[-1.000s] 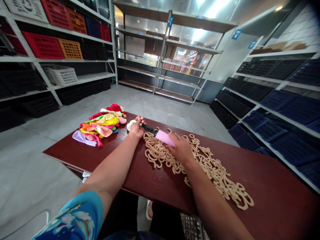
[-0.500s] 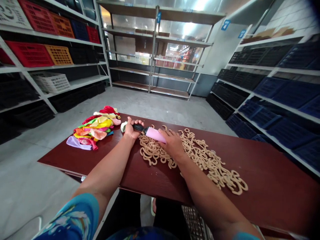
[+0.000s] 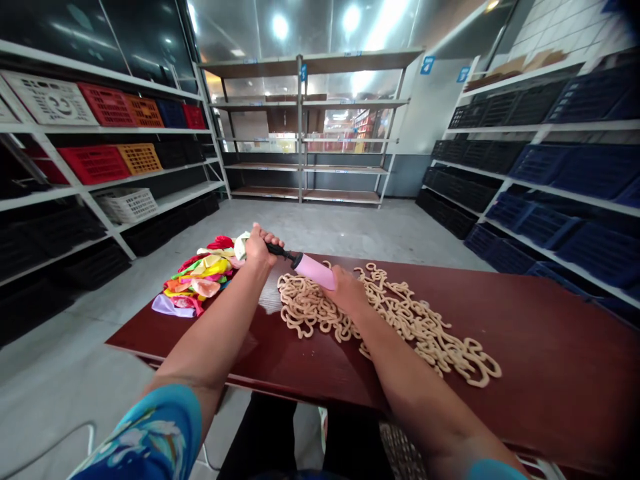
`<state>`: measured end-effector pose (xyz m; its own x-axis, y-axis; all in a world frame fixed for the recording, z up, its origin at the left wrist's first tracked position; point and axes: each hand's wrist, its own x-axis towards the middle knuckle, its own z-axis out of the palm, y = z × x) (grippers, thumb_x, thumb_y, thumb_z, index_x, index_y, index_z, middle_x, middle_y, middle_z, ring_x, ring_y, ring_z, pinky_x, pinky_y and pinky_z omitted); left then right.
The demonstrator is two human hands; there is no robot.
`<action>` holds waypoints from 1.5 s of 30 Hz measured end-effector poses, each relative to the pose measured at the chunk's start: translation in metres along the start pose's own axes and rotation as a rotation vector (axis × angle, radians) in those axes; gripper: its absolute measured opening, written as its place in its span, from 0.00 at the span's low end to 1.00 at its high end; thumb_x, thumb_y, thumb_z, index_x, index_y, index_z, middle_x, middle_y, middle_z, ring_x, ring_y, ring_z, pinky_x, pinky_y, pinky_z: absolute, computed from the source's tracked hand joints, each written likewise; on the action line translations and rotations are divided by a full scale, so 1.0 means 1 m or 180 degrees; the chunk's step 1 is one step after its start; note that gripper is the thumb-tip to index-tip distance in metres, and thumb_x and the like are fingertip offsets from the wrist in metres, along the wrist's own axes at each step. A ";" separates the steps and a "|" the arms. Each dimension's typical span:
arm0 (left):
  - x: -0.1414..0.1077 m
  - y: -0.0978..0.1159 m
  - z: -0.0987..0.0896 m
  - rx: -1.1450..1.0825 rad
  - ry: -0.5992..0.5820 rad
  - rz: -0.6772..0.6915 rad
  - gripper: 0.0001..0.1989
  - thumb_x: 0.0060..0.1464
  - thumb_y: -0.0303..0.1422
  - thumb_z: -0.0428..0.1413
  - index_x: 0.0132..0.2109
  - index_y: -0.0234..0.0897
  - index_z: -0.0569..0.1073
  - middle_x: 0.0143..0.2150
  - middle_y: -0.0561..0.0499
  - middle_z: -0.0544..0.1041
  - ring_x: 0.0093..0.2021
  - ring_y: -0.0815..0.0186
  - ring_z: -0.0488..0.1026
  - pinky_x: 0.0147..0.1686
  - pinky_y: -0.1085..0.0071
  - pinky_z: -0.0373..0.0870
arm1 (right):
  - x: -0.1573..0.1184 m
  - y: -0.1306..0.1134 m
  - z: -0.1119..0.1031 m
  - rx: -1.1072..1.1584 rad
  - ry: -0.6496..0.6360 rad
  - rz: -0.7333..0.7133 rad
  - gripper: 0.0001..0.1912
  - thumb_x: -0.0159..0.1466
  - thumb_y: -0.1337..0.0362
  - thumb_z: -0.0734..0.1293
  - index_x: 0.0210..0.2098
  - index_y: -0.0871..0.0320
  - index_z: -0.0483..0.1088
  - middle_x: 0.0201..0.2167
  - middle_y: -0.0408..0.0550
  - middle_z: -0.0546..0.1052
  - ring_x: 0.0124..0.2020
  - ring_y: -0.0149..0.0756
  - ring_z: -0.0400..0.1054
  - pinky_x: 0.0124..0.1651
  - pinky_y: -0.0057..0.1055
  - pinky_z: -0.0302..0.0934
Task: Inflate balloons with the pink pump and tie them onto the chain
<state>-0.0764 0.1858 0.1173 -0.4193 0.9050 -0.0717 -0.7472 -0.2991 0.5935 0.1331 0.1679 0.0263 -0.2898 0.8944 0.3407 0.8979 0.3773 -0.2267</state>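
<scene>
A balloon pump [image 3: 314, 271] with a pink barrel and black end parts is held between my two hands, above the table. My left hand [image 3: 261, 247] is closed round its black end. A pale, limp balloon [image 3: 241, 245] sticks out on the far side of that hand; how it sits on the pump is hidden by the fingers. My right hand [image 3: 346, 290] wraps the near end of the pink barrel. Under it lies a heap of beige curled, rope-like pieces [image 3: 400, 313]. A pile of flat coloured balloons [image 3: 203, 277] lies left of my left hand.
The dark red table [image 3: 540, 353] stretches off to the right. Shelves with red, orange and white crates [image 3: 95, 165] stand on the left, and blue and black crates [image 3: 595, 170] on the right. A metal rack [image 3: 300, 133] stands at the back.
My view has tilted upward, showing more of the back wall. My left hand has lifted slightly, and more of the pump's black part shows between it and the barrel.
</scene>
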 end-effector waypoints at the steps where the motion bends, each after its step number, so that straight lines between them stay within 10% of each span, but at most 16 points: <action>1: 0.002 0.007 0.005 0.0061 0.0064 0.0058 0.21 0.58 0.41 0.46 0.22 0.39 0.48 0.14 0.60 0.49 0.12 0.73 0.53 0.17 0.73 0.58 | 0.001 0.002 -0.001 0.0023 0.0014 0.0026 0.23 0.57 0.52 0.66 0.47 0.57 0.62 0.42 0.52 0.72 0.44 0.41 0.66 0.40 0.31 0.57; 9: 0.009 0.042 0.014 0.0217 0.0186 0.0505 0.20 0.57 0.40 0.47 0.23 0.39 0.49 0.14 0.60 0.50 0.12 0.74 0.53 0.16 0.74 0.57 | 0.006 0.020 0.003 0.0016 0.0252 0.0157 0.15 0.56 0.60 0.65 0.43 0.55 0.63 0.40 0.49 0.72 0.42 0.41 0.66 0.40 0.32 0.57; 25: -0.031 -0.048 0.042 0.0345 -0.0197 0.0234 0.23 0.56 0.47 0.49 0.22 0.39 0.49 0.14 0.59 0.51 0.13 0.73 0.54 0.16 0.73 0.56 | 0.012 0.021 0.019 0.0496 0.0329 0.0305 0.16 0.54 0.58 0.67 0.38 0.59 0.63 0.35 0.51 0.73 0.36 0.38 0.67 0.36 0.30 0.56; 39: -0.002 0.053 0.051 0.0508 -0.0124 0.0685 0.20 0.55 0.42 0.49 0.24 0.39 0.49 0.14 0.60 0.51 0.12 0.74 0.54 0.15 0.75 0.56 | 0.010 0.018 0.010 0.0635 0.0209 0.0250 0.18 0.52 0.59 0.68 0.41 0.58 0.64 0.35 0.49 0.74 0.36 0.39 0.69 0.33 0.30 0.56; 45: -0.013 0.028 0.046 0.0434 -0.0171 0.0640 0.21 0.56 0.44 0.49 0.24 0.39 0.49 0.14 0.59 0.50 0.12 0.73 0.54 0.15 0.74 0.55 | 0.010 0.019 0.016 0.0593 0.0116 0.0326 0.18 0.51 0.58 0.69 0.38 0.58 0.63 0.34 0.49 0.73 0.36 0.38 0.68 0.34 0.29 0.56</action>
<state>-0.0676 0.1795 0.1718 -0.5217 0.8473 0.0993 -0.5736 -0.4345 0.6944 0.1425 0.1877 0.0105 -0.1850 0.9224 0.3391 0.8443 0.3258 -0.4255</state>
